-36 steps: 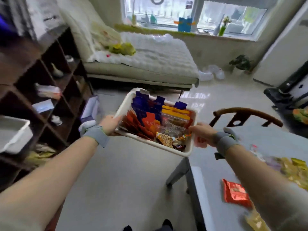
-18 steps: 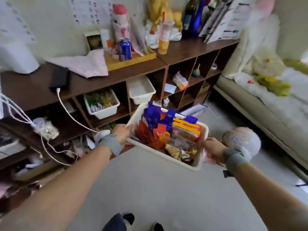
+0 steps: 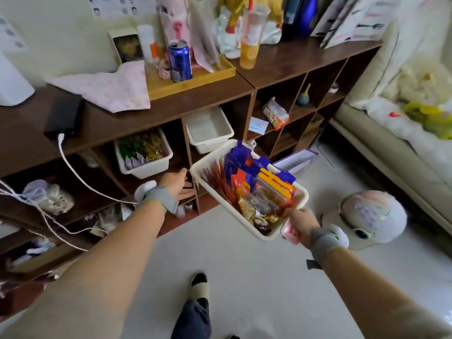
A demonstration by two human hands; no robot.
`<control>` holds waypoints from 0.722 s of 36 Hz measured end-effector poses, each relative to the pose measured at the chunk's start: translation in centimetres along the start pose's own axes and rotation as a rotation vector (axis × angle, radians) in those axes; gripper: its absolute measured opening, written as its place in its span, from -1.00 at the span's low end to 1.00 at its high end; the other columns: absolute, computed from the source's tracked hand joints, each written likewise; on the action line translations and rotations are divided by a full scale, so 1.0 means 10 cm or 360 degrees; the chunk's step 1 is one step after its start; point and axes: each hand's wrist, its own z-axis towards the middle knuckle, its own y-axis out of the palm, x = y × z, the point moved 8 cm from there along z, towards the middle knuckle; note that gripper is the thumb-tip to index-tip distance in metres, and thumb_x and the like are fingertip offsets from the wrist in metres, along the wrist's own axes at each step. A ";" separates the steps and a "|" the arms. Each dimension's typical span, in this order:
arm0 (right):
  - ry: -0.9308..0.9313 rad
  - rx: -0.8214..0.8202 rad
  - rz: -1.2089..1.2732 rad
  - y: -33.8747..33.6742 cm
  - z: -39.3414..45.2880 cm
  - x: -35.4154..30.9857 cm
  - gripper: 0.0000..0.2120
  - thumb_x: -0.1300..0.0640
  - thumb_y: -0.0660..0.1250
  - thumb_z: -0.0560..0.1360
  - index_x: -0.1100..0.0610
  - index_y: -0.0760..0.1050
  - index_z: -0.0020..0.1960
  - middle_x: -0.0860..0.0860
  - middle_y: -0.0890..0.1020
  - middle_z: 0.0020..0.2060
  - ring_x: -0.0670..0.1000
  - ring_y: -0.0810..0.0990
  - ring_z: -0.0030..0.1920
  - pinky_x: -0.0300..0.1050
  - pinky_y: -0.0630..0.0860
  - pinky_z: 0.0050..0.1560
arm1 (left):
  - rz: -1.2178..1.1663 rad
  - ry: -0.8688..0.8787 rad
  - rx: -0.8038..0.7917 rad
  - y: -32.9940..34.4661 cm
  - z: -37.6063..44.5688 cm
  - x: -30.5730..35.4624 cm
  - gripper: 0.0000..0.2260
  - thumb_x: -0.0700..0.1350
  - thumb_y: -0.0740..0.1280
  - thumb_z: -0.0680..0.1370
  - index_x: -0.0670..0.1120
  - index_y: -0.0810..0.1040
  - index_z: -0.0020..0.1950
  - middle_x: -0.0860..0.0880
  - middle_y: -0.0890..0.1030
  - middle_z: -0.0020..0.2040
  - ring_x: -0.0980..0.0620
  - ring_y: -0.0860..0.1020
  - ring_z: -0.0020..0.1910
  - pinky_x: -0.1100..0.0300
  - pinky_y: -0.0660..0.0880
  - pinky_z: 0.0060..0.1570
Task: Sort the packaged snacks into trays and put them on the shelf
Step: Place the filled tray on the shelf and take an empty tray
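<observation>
A white tray [image 3: 302, 195] packed with blue, red and orange snack packets [image 3: 241, 165] hangs tilted in front of the dark wooden shelf [image 3: 254, 111]. My right hand [image 3: 299, 222] grips the tray's near right rim, with a pink packet [image 3: 288, 232] tucked under the fingers. Beside the tray's left rim is my left hand [image 3: 178, 185], fingers straight and gripping nothing. In the shelf's upper cubbies sit a tray filled with snacks [image 3: 143, 154] and an empty white tray [image 3: 208, 129].
A round white and pink object [image 3: 371, 216] lies on the floor at the right, near the sofa [image 3: 396, 152]. A purple box [image 3: 297, 161] leans by the shelf foot. White cables [image 3: 80, 177] hang across the left cubbies. My foot [image 3: 199, 287] is below.
The view swung from the table and bed to the shelf, and the tray came along. My left hand has let go of the tray's left rim; the right still holds it.
</observation>
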 end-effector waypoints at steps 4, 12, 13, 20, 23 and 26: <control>0.0054 0.0099 -0.0001 -0.04 0.29 -0.09 -0.91 0.25 0.25 0.43 0.27 0.48 -0.12 0.21 0.55 -0.32 0.22 0.57 -0.27 0.09 0.57 -0.26 | 0.0112 -0.0059 -0.0015 0.33 0.52 0.22 -0.72 -0.04 0.16 0.65 -0.26 0.45 0.00 -0.20 0.55 -0.13 -0.08 0.53 -0.31 0.15 0.53 -0.31; 0.0149 0.0253 0.0179 0.06 0.81 -0.28 -0.91 0.28 0.24 0.41 0.29 0.51 -0.17 0.19 0.53 -0.36 0.21 0.55 -0.32 0.11 0.53 -0.22 | 0.0374 -0.0059 -0.0132 0.93 1.43 0.65 -0.64 0.06 0.07 0.66 -0.22 0.46 0.12 -0.11 0.56 -0.21 0.06 0.55 -0.62 0.27 0.46 -0.64; 0.0169 0.0264 0.0197 0.08 0.88 -0.27 -0.92 0.28 0.25 0.42 0.27 0.50 -0.20 0.17 0.52 -0.36 0.19 0.55 -0.32 0.05 0.51 -0.24 | 0.0367 -0.0098 -0.0163 0.98 1.53 0.63 -0.60 0.08 0.03 0.66 -0.21 0.43 0.18 -0.11 0.57 -0.16 0.03 0.57 -0.58 0.27 0.47 -0.63; 0.0223 0.0292 0.0237 0.19 1.14 -0.32 -0.95 0.27 0.25 0.47 0.24 0.48 -0.14 0.10 0.50 -0.33 0.06 0.49 -0.35 -0.16 0.41 -0.36 | -0.0045 -0.0091 -0.0090 1.15 2.06 0.57 -0.67 0.11 0.02 0.66 -0.13 0.39 0.11 -0.05 0.46 -0.15 0.02 0.55 -0.31 0.20 0.52 -0.30; 0.0214 0.0271 0.0223 0.20 1.19 -0.36 -0.96 0.25 0.24 0.49 0.21 0.46 -0.12 0.06 0.48 -0.36 0.00 0.46 -0.37 -0.17 0.41 -0.35 | -0.0244 -0.0072 0.0063 1.14 2.19 0.61 -0.73 0.05 0.06 0.67 -0.09 0.36 -0.10 -0.09 0.51 -0.08 0.01 0.52 -0.20 0.13 0.55 -0.27; 0.0247 0.0260 0.0239 0.20 1.28 -0.36 -0.94 0.27 0.23 0.47 0.24 0.47 -0.11 0.07 0.48 -0.35 0.04 0.47 -0.36 -0.08 0.46 -0.26 | -0.0489 -0.0132 0.0145 1.16 2.31 0.61 -0.75 -0.07 0.10 0.67 -0.11 0.35 -0.17 -0.06 0.48 -0.20 0.06 0.49 -0.29 0.17 0.52 -0.40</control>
